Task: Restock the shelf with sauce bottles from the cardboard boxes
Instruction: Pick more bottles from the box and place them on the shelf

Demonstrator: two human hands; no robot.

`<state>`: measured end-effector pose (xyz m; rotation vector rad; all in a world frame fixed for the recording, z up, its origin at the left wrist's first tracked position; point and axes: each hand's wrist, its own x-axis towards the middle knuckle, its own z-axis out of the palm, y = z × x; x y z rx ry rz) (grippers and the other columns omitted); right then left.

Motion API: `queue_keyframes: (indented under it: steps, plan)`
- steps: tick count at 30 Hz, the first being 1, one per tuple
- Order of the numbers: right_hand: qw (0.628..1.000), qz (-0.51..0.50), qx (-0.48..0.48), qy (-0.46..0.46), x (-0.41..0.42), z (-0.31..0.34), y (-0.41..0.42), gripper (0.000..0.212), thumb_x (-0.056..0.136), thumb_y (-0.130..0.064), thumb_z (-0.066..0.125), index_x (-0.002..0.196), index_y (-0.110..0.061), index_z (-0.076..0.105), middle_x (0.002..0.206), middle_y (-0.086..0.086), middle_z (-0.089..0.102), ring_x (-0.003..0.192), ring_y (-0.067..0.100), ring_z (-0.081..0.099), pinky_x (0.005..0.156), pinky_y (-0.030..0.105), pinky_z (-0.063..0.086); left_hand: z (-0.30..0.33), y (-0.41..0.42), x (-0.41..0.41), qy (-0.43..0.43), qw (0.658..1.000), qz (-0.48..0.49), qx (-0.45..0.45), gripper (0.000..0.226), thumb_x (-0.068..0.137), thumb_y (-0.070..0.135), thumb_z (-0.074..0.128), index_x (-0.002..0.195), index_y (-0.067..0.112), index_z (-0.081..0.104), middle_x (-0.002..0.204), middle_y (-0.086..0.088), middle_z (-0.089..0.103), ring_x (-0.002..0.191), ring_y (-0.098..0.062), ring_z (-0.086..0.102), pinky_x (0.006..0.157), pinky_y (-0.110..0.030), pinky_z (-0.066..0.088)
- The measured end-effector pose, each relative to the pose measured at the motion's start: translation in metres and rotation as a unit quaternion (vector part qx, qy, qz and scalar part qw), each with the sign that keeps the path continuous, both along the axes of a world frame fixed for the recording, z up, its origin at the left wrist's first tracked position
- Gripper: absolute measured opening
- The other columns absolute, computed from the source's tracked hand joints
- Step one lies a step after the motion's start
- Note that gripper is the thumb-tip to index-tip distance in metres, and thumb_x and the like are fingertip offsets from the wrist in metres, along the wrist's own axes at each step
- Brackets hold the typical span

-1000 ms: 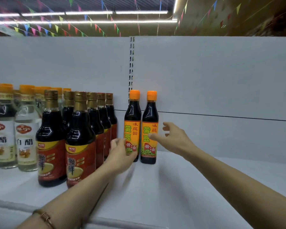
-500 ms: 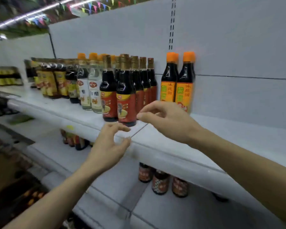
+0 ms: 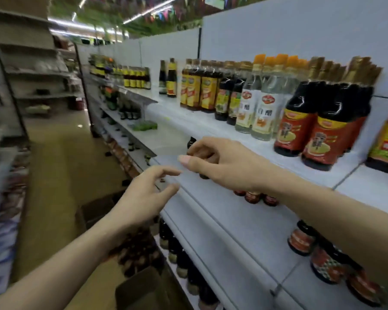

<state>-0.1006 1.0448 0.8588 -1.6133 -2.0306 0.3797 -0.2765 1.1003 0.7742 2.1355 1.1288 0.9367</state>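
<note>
both hands are hovering empty before the white metal shelf (image 3: pixel 211 130). left hand (image 3: pixel 143 195) is spreading loose fingers; right hand (image 3: pixel 224 164) is curling loosely near red-labelled dark sauce bottles (image 3: pixel 323 130).

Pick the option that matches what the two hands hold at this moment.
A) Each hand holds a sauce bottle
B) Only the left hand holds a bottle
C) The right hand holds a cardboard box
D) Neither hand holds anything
D: the left hand and the right hand hang in front of the shelf edge with loosely curled fingers and nothing between them.
</note>
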Motion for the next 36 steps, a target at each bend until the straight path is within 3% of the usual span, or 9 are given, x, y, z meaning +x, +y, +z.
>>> queue_keyframes:
  steps: [3, 7, 11, 15, 19, 23, 26, 32, 36]
  plan:
    - [0.999, 0.034, -0.002, 0.001, -0.058, -0.007, 0.049, 0.053, 0.089, -0.062, 0.049, 0.123, -0.023, 0.056, 0.107, -0.014, 0.059, 0.092, -0.005, 0.056, 0.076, 0.014, 0.048, -0.001, 0.038, -0.062, 0.029, 0.999, 0.017, 0.0, 0.02, 0.092, 0.033, 0.059, 0.111, 0.034, 0.058, 0.119, 0.015, 0.054, 0.116, -0.004, 0.049, 0.095, -0.023, 0.04]
    - [0.997, 0.072, -0.016, -0.006, -0.127, -0.026, 0.114, 0.05, 0.089, -0.063, 0.046, 0.121, -0.026, 0.056, 0.108, -0.013, 0.061, 0.094, -0.003, 0.057, 0.08, 0.017, 0.048, -0.011, 0.091, -0.143, 0.08, 0.996, 0.048, 0.0, 0.02, 0.092, 0.027, 0.06, 0.112, 0.03, 0.059, 0.119, 0.01, 0.054, 0.111, -0.002, 0.051, 0.092, -0.015, 0.039]
    - [0.994, 0.091, -0.051, -0.023, -0.169, -0.045, 0.176, 0.048, 0.089, -0.065, 0.044, 0.118, -0.029, 0.057, 0.107, -0.014, 0.061, 0.096, 0.001, 0.058, 0.084, 0.024, 0.051, -0.023, 0.142, -0.201, 0.106, 0.992, 0.068, -0.032, 0.022, 0.092, 0.025, 0.061, 0.114, 0.025, 0.061, 0.104, 0.019, 0.051, 0.091, 0.012, 0.049, 0.072, 0.005, 0.033]
    - [0.99, 0.097, -0.092, -0.034, -0.195, -0.07, 0.243, 0.049, 0.091, -0.063, 0.042, 0.121, -0.027, 0.056, 0.109, -0.012, 0.062, 0.098, 0.004, 0.059, 0.086, 0.027, 0.051, -0.052, 0.206, -0.236, 0.115, 0.988, 0.082, -0.059, 0.018, 0.092, 0.031, 0.06, 0.109, 0.036, 0.058, 0.112, 0.018, 0.054, 0.105, 0.003, 0.052, 0.084, -0.009, 0.04]
    - [0.983, 0.119, -0.135, -0.036, -0.214, -0.1, 0.319, 0.048, 0.092, -0.062, 0.042, 0.121, -0.026, 0.057, 0.106, -0.013, 0.061, 0.098, 0.005, 0.059, 0.089, 0.032, 0.053, -0.071, 0.266, -0.259, 0.133, 0.983, 0.089, -0.085, 0.018, 0.092, 0.031, 0.06, 0.108, 0.039, 0.059, 0.113, 0.014, 0.055, 0.105, 0.0, 0.054, 0.085, -0.014, 0.043]
    - [0.976, 0.133, -0.172, -0.011, -0.238, -0.109, 0.394, 0.046, 0.093, -0.061, 0.042, 0.121, -0.027, 0.056, 0.11, -0.011, 0.061, 0.102, 0.006, 0.058, 0.087, 0.027, 0.05, -0.068, 0.318, -0.284, 0.143, 0.976, 0.125, -0.111, 0.017, 0.091, 0.029, 0.062, 0.105, 0.038, 0.058, 0.115, 0.013, 0.055, 0.105, 0.0, 0.053, 0.081, -0.008, 0.039]
    - [0.972, 0.149, -0.182, -0.016, -0.262, -0.11, 0.446, 0.049, 0.093, -0.061, 0.042, 0.124, -0.026, 0.056, 0.114, -0.006, 0.061, 0.104, 0.011, 0.058, 0.092, 0.032, 0.05, -0.066, 0.352, -0.306, 0.151, 0.972, 0.149, -0.104, 0.018, 0.091, 0.027, 0.062, 0.106, 0.036, 0.058, 0.114, 0.012, 0.054, 0.102, 0.001, 0.052, 0.077, -0.003, 0.037]
    - [0.968, 0.15, -0.199, 0.013, -0.307, -0.129, 0.526, 0.049, 0.092, -0.062, 0.045, 0.123, -0.025, 0.057, 0.11, -0.008, 0.061, 0.101, 0.009, 0.059, 0.087, 0.029, 0.051, -0.08, 0.43, -0.344, 0.161, 0.971, 0.139, -0.112, 0.02, 0.09, 0.029, 0.062, 0.109, 0.036, 0.058, 0.115, 0.012, 0.053, 0.106, -0.001, 0.053, 0.093, -0.021, 0.045]
    - [0.973, 0.111, -0.204, 0.009, -0.329, -0.145, 0.577, 0.049, 0.092, -0.062, 0.044, 0.122, -0.025, 0.056, 0.106, -0.01, 0.06, 0.097, 0.006, 0.058, 0.079, 0.026, 0.047, -0.097, 0.503, -0.359, 0.16, 0.976, 0.085, -0.121, 0.02, 0.092, 0.029, 0.06, 0.111, 0.034, 0.058, 0.115, 0.011, 0.051, 0.109, -0.005, 0.054, 0.096, -0.027, 0.046]
